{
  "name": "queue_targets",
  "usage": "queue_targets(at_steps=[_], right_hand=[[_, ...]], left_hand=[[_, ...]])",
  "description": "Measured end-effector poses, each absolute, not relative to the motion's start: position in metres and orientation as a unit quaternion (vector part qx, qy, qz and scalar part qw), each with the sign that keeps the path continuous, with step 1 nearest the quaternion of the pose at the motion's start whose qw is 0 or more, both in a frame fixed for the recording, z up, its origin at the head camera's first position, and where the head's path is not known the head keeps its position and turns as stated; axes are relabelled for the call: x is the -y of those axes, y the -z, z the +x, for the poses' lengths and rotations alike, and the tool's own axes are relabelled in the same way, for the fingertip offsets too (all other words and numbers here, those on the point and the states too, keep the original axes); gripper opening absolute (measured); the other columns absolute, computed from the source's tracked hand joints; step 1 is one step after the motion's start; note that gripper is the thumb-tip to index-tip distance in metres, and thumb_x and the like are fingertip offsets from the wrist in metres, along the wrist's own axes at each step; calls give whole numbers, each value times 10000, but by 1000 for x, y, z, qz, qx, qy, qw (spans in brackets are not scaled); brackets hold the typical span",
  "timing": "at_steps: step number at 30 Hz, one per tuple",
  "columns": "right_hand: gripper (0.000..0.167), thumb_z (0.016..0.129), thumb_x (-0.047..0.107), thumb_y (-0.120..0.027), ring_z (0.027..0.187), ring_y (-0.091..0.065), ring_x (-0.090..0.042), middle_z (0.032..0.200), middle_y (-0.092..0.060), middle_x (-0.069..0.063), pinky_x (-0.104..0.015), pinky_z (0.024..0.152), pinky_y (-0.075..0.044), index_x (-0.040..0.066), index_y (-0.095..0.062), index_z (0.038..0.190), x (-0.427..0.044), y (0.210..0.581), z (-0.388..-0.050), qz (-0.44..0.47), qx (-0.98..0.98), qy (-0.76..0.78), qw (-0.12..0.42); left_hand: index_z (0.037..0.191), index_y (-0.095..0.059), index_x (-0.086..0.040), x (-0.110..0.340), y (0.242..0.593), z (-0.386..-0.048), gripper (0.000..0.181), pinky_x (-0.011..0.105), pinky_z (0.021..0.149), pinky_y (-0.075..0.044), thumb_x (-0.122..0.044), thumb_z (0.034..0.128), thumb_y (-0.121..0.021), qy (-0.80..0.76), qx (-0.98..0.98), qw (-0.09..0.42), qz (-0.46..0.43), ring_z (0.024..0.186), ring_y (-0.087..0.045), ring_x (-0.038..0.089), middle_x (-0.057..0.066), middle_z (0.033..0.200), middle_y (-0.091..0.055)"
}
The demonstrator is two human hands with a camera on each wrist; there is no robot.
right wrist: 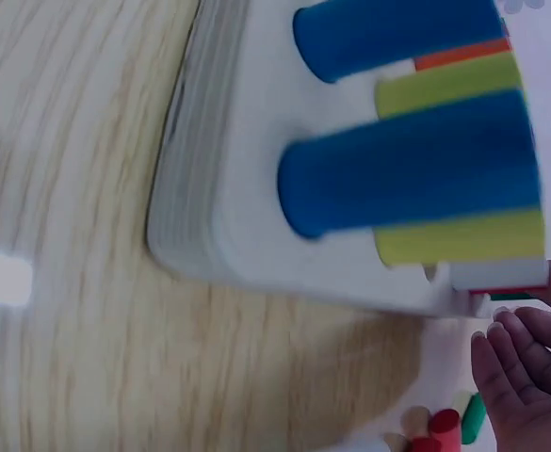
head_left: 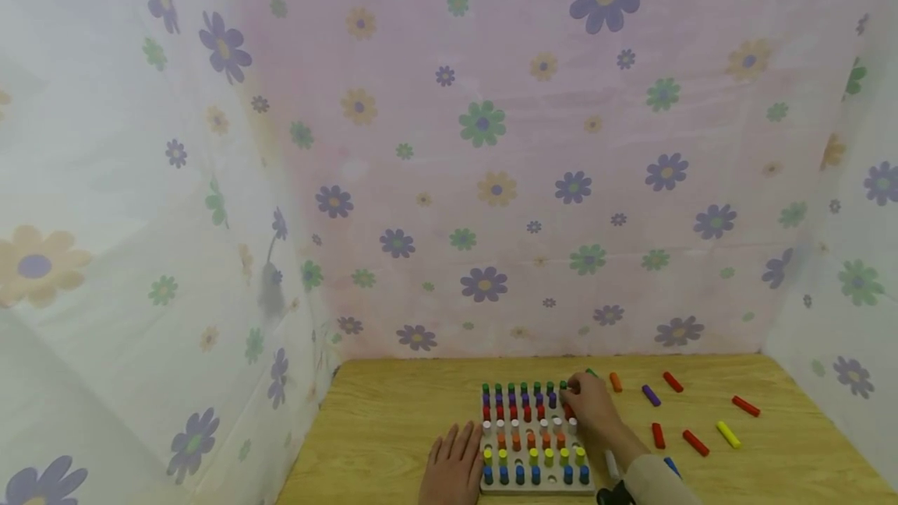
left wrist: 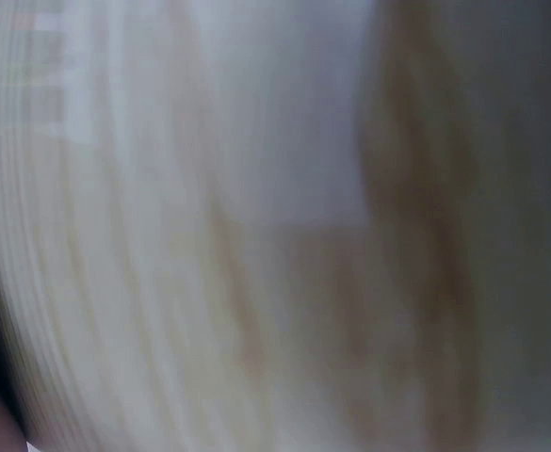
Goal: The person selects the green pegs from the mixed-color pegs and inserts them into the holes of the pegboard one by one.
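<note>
A pale pegboard (head_left: 536,489) stands on the wooden table, filled with rows of coloured pegs. At its far right corner my right hand (head_left: 592,405) pinches a green peg (head_left: 563,385) at the end of the green row; the fingertips are partly hidden. In the right wrist view this hand (right wrist: 529,363) appears beyond blue pegs (right wrist: 412,174) and yellow pegs, its other fingers loosely bent. My left hand (head_left: 452,467) lies flat with straight fingers against the board's left edge. The left wrist view is blurred and shows mostly the table surface (left wrist: 284,358).
Loose pegs lie right of the board: an orange peg (head_left: 616,382), a purple peg (head_left: 651,395), a yellow peg (head_left: 728,434), several red ones such as a red peg (head_left: 696,443), a white peg (head_left: 612,464) and a blue peg (head_left: 672,466). Flowered sheeting (head_left: 491,240) surrounds the table.
</note>
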State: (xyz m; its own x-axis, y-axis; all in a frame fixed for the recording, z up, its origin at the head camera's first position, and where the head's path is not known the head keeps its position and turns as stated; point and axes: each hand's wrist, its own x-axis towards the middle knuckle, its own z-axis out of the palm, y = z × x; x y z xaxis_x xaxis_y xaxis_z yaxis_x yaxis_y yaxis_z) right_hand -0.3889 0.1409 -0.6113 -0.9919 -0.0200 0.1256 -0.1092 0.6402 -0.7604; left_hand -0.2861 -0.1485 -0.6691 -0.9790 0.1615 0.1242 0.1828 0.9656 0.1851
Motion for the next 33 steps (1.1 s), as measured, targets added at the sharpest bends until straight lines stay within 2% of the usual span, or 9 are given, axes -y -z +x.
queue_targets(at_steps=[4,11,17,23,27,30,33], right_hand=[[238,950,53,-696,847,-633,-230,957,-660,-131,-391,697,-581,-113,-658,1116,-152,607,-387,52,895,-440,47],[255,901,38,-760,865,-688,-301,970,-701,-187,-418,713,-623,-117,-683,1089,-176,601,-388,96,905,-398,113],[296,924,72,-750,900,-671,-311,1042,-682,-212,-428,717,-614,-108,-663,1142,-189,595,-383,85,921,-370,90],[376,939,74,-721,1017,-665,-429,1151,-648,-297,-503,803,-616,-154,-618,1219,-192,593,-386,67,930,-354,64],[415,936,91,-713,987,-671,-371,1169,-644,-294,-498,803,-614,-160,-598,1246,-193,602,-396,48,938,-340,41],[417,926,85,-710,907,-659,-292,1123,-655,-272,-463,758,-610,-167,-595,1238,-193,608,-402,35,943,-329,35],[395,917,65,-697,882,-649,-282,1068,-659,-253,-471,764,-607,-177,-596,1213,-192,611,-405,29,946,-321,34]], left_hand=[[1565,-454,-327,149,670,-286,547,544,1196,-330,-532,1113,-224,97,990,53,-83,1462,-414,261,-59,1569,-479],[1575,-435,-328,153,671,-289,568,540,1191,-340,-547,1109,-196,83,991,68,-86,1460,-415,266,-62,1573,-472],[1573,-437,-333,155,674,-289,562,542,1186,-346,-542,1111,-194,87,989,73,-91,1455,-422,270,-63,1572,-474],[1569,-445,-334,155,670,-286,538,539,1198,-333,-530,1113,-235,102,989,60,-85,1462,-414,262,-64,1573,-473],[1574,-435,-336,154,667,-285,542,542,1204,-322,-534,1111,-235,104,990,48,-83,1470,-401,264,-65,1582,-460],[1578,-425,-338,153,668,-285,570,544,1205,-325,-558,1106,-195,103,990,42,-88,1471,-401,269,-65,1585,-456],[1584,-411,-345,151,673,-286,601,532,1203,-334,-576,1099,-142,96,990,46,-95,1468,-407,264,-71,1585,-455]])
